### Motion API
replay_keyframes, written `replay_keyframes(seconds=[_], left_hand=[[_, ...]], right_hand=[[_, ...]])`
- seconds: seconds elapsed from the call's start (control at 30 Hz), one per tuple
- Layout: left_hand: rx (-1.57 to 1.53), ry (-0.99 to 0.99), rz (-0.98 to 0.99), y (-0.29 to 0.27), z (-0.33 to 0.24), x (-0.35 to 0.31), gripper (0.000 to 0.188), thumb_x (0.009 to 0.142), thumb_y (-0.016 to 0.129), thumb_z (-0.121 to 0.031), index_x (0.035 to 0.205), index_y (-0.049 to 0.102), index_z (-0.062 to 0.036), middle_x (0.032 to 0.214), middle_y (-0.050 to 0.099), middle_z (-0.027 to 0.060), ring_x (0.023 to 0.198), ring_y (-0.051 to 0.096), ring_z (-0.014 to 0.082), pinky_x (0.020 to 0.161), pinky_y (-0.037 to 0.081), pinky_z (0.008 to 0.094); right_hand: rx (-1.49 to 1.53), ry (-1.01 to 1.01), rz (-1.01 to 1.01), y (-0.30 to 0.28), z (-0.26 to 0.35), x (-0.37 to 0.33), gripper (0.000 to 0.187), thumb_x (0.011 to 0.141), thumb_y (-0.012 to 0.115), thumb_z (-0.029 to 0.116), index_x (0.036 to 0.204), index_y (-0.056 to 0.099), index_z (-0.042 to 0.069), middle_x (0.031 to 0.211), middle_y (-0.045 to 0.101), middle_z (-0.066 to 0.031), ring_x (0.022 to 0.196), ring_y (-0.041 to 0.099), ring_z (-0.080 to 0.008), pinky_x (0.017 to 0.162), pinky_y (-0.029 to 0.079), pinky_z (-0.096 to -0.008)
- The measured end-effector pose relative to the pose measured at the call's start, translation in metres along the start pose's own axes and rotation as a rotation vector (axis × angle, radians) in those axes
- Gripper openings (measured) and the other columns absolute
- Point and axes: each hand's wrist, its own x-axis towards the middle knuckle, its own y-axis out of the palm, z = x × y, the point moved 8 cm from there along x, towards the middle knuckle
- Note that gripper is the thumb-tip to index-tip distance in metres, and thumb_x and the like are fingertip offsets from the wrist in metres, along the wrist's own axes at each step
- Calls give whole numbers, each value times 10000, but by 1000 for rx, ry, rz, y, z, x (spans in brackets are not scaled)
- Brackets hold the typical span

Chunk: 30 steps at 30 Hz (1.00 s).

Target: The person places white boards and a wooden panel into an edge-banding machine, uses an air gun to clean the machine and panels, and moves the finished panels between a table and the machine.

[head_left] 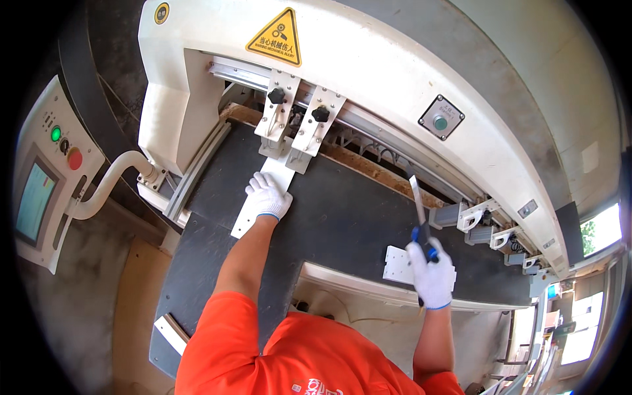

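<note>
My left hand (266, 196), in a white knit glove, lies flat with its fingers stretched out on a narrow white board (248, 216). The board's far end reaches under two white metal clamps (318, 125) with black knobs. My right hand (432, 271), also gloved, is closed around the blue-and-black handle of a long, flat-bladed tool (418, 199). Its pale blade points away from me, and its exact kind is unclear. Partly hidden by that hand is a white plate with small holes (397, 264) on the dark worktop (342, 210).
A large white machine beam (375, 72) with a green button (440, 122) arches across the far side. At left stands a control panel (56, 164) with a screen and red button. Grey clamp units (447, 216) line the right. A white strip (172, 334) rests near the left corner.
</note>
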Motion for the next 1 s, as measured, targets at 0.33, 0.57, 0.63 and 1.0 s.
replay_keyframes(seconds=[0.33,0.57,0.63,1.0], left_hand=[[35,23,-27,-2,1,-1,864,711,762,-422,1359,498,85,1333,505,236,1217,506,409,1013,407,528],[46,81,-36,7,3,0,850,750,751,-471,1384,499,36,1382,494,234,1251,505,418,1053,405,558],[43,106,-7,9,9,-7,881,749,750,-482,1418,489,28,1426,483,244,1264,499,420,1068,400,556],[79,114,24,-11,11,-47,851,770,755,-510,1441,494,-57,1368,502,183,1251,517,394,1060,420,537]], right_hand=[[-365,356,608,62,-181,-131,654,875,634,697,984,787,70,862,746,-218,879,733,-418,784,564,-440],[-155,580,611,24,-201,-181,622,886,633,648,955,790,50,803,739,-202,835,737,-410,747,568,-423],[-344,568,489,1,-218,-180,604,891,635,626,966,786,47,808,740,-201,845,735,-413,754,569,-436],[-196,554,501,-1,-220,-198,530,888,677,588,1004,780,81,876,749,-191,906,728,-396,789,555,-450]])
